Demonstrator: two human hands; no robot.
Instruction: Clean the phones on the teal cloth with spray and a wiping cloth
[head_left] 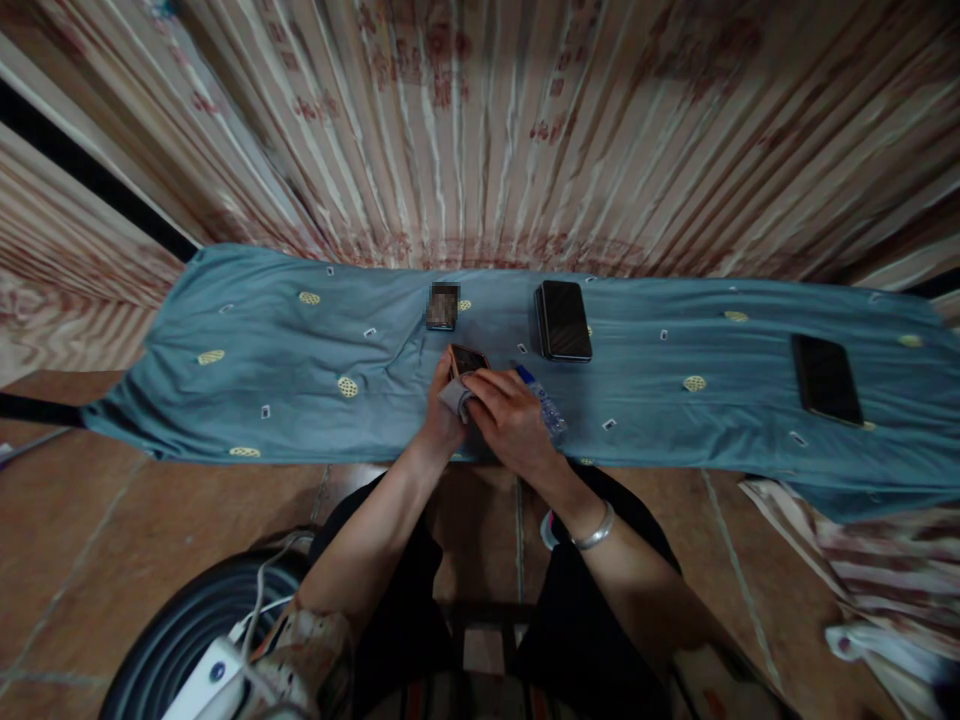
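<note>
Over a blue cloth (262,400) before a striped curtain (480,120), the left hand (444,415) grips a phone (469,360) and the right hand (514,420) pinches a grey wipe (456,397); a loose hold could drop the phone.

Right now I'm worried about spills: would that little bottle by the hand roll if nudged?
Probably: the bottle looks round and lies on its side. The soft cloth under it should slow it. It seems small clear plastic, so likely light.

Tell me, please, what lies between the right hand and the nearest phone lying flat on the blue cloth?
A small clear bottle with a blue cap lies between the right hand and that phone, as the head view shows.
</note>
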